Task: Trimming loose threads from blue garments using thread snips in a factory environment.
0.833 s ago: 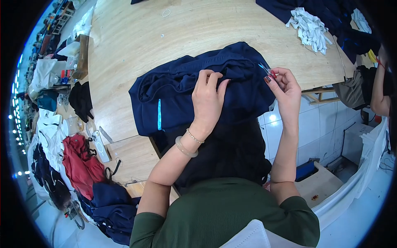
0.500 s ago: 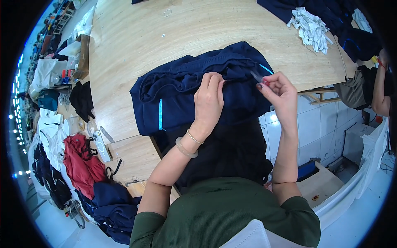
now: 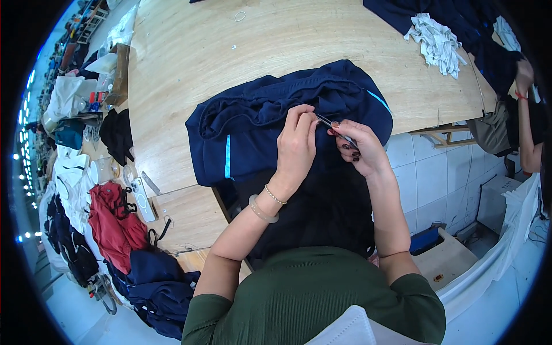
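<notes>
A dark navy garment (image 3: 259, 123) with thin light-blue stripes lies bunched on the wooden table (image 3: 230, 52), part of it hanging over the near edge. My left hand (image 3: 296, 146) presses and pinches the fabric near its top fold. My right hand (image 3: 359, 146) holds small metal thread snips (image 3: 333, 127), their tip pointing at the cloth right beside my left fingers. The two hands are almost touching.
A white cloth (image 3: 437, 37) and more navy garments (image 3: 454, 17) lie at the table's far right. Another person's arm (image 3: 526, 115) is at the right edge. Piles of clothes, one red (image 3: 115, 224), fill the left side. A box (image 3: 443, 259) stands on the floor.
My right hand has moved left from the garment's right edge to meet my left hand, bringing the snips to the fold. My left hand stays on the fabric.
</notes>
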Demonstrator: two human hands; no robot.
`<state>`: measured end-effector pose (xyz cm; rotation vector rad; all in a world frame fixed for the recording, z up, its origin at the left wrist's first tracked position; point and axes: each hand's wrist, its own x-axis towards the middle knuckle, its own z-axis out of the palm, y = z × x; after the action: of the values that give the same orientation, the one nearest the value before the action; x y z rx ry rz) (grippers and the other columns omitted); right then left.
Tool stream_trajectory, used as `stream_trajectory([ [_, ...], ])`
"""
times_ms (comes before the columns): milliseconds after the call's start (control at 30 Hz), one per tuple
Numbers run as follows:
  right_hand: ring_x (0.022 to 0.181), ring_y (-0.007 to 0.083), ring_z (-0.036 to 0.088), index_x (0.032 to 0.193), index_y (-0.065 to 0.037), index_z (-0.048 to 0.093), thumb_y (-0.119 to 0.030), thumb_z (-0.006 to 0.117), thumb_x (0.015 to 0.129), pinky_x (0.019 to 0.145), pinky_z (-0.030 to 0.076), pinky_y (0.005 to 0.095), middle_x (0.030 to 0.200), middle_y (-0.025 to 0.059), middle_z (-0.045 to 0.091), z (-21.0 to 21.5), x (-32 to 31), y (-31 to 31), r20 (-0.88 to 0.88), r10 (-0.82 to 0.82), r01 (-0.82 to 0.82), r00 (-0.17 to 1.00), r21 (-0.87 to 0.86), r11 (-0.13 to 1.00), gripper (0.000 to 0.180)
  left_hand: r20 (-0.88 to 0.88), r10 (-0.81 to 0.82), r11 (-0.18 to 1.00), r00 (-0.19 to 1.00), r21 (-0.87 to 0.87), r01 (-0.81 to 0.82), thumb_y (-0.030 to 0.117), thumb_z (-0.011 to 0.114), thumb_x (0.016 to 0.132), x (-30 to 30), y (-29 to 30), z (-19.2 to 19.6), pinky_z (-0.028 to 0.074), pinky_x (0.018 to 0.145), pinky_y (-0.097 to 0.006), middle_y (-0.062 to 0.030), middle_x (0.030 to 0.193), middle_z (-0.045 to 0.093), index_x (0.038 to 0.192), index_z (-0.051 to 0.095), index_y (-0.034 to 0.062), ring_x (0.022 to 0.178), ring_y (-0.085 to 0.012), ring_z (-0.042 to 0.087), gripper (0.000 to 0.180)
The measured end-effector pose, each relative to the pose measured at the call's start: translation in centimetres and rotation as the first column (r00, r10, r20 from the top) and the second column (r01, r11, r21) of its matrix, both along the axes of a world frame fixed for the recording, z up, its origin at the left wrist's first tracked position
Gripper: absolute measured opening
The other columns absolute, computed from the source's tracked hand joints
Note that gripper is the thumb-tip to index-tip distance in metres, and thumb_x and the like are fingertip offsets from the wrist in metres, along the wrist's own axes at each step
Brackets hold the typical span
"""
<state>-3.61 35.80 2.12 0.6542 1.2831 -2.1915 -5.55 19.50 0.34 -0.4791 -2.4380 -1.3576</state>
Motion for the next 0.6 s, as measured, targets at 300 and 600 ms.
stream_trajectory([
  [300, 0.041, 0.0029, 0.032, 0.089, -0.004, 0.064, -0.022, 0.061, 0.092, 0.04, 0.02, 0.02, 0.056, -0.0045, 0.046, -0.2, -0.4, -0.4, 0.061, -0.001, 0.009, 0.998, -0.128, 0.992, 0.018, -0.039, 0.003, 1.0, 0.999, 0.001, -0.003, -0.005, 0.061, 0.084, -0.1, -0.5, 0.4, 0.053, 0.065, -0.037, -0.0151, 0.103, 0.058, 0.092, 0.058, -0.0025, 0.078, -0.0323, 0.064, 0.009],
  [600, 0.039, 0.0043, 0.031, 0.101, 0.0, 0.06, -0.022, 0.052, 0.098, 0.037, 0.023, 0.0198, 0.056, -0.0041, 0.041, -2.7, 0.0, 2.3, 0.079, -0.07, 0.087, 0.994, -0.233, 0.969, 0.023, 0.038, -0.011, 0.979, 0.999, 0.204, 0.002, 0.0, 0.055, 0.088, 1.1, 1.1, 0.3, 0.053, 0.068, -0.037, -0.0178, 0.102, 0.057, 0.091, 0.055, -0.0058, 0.081, -0.033, 0.063, 0.006],
])
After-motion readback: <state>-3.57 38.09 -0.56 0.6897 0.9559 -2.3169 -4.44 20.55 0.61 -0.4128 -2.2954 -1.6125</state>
